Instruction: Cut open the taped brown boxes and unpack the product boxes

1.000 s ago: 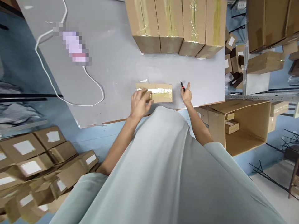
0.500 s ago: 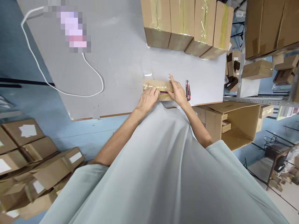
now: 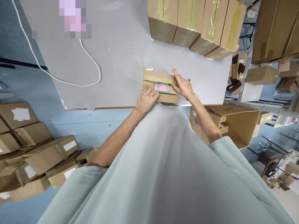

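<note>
A small cardboard box [image 3: 148, 84] lies at the table's near edge with its taped top flaps spread apart. Inside it shows a pink package with a green border [image 3: 163, 87]. The fingers of my left hand [image 3: 147, 100] curl over the near flap at its left part. At the right end, my right hand [image 3: 185, 87] grips the box by the far flap, thumb at the opening and index finger stretched out past the flap. Just behind my right hand is a utility knife [image 3: 189, 81], mostly hidden by it.
Several tall taped cartons [image 3: 163, 29] stand at the back right of the grey table [image 3: 121, 62]. A white cable [image 3: 99, 73] loops on the left from a blurred-out object. A large open carton [image 3: 243, 124] is at lower right; stacked boxes [image 3: 37, 155] lie at lower left.
The box flaps have opened wider, so the pink and green package shows. My right hand has moved slightly right, now covering most of the knife. The view has shifted a little.
</note>
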Demonstrator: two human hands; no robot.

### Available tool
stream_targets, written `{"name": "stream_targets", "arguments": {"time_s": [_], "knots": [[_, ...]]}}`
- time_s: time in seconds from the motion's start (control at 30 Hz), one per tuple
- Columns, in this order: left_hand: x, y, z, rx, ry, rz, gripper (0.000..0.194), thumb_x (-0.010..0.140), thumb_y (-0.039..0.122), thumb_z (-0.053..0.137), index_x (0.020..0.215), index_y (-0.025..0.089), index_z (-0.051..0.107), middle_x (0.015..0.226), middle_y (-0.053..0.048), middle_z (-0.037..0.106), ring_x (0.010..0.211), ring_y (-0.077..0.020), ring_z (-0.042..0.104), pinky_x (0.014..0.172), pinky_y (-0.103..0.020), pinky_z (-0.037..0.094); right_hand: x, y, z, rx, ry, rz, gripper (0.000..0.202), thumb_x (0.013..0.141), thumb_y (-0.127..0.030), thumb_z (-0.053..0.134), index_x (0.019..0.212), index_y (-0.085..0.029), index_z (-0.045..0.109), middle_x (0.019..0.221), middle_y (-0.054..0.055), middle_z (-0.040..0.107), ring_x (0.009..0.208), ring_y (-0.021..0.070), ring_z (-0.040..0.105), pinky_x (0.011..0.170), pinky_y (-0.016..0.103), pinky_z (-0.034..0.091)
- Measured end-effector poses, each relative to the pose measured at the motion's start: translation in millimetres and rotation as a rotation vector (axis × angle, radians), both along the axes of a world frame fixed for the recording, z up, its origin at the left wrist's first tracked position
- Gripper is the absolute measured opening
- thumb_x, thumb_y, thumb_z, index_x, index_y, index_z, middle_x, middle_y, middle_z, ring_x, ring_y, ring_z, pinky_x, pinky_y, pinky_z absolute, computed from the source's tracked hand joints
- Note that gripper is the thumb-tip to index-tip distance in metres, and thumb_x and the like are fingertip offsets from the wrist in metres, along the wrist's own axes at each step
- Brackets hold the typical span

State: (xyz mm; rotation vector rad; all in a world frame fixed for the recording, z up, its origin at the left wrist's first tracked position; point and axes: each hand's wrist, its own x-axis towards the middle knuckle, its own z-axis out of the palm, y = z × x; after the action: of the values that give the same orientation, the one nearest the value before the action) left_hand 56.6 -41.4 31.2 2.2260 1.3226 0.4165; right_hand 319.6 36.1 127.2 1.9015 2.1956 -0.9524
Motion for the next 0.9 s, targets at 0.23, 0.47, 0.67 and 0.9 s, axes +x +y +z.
{"name": "stream_targets", "arguments": {"time_s": [0.23, 0.47, 0.67, 0.9], "knots": [[5.9, 4.8, 3.5, -0.082, 0.011, -0.033, 0.028, 0.097, 0.002, 0.055, 0.102, 0.023, 0.073, 0.099, -0.014, 0.071, 0.1, -0.0373, 0.064, 0.094, -0.054, 0.054, 16.4, 30.2, -32.5, 0.15, 0.105, 0.213, 0.073, 0.126, -0.043, 0.031, 0.192, -0.016, 0.019, 0.157, 0.015, 0.078, 0.151, 0.03, 0.069, 0.143, 0.057, 0.039], [5.4, 6.1, 1.7, -0.162, 0.033, -0.097, 0.02, 0.094, 0.004, 0.063, 0.095, 0.023, 0.069, 0.096, -0.013, 0.068, 0.097, -0.0356, 0.066, 0.091, -0.051, 0.055, 21.0, 49.2, -62.3, 0.231, 0.052, 0.196, 0.071, 0.127, -0.043, 0.01, 0.193, -0.02, 0.015, 0.143, 0.013, 0.082, 0.136, 0.0284, 0.077, 0.12, 0.045, 0.062], [19.0, -2.0, 17.9, -0.148, 0.031, -0.075, 0.03, 0.11, 0.047, 0.068, 0.118, 0.019, 0.075, 0.131, -0.024, 0.073, 0.125, -0.0441, 0.069, 0.106, -0.061, 0.057, 8.2, 41.1, -60.5, 0.321, 0.024, 0.04, 0.071, 0.126, -0.042, 0.036, 0.191, -0.015, 0.026, 0.167, 0.023, 0.065, 0.154, 0.0369, 0.061, 0.135, 0.055, 0.05], [18.4, 15.4, 22.6, -0.117, -0.002, -0.064, 0.039, 0.107, 0.024, 0.055, 0.135, 0.014, 0.08, 0.136, -0.025, 0.077, 0.147, -0.0453, 0.065, 0.132, -0.071, 0.045, -7.2, -5.1, -60.3, 0.332, 0.081, 0.122, 0.064, 0.126, -0.029, 0.022, 0.186, -0.028, 0.044, 0.161, 0.018, 0.068, 0.149, 0.0364, 0.066, 0.134, 0.06, 0.051]]}}
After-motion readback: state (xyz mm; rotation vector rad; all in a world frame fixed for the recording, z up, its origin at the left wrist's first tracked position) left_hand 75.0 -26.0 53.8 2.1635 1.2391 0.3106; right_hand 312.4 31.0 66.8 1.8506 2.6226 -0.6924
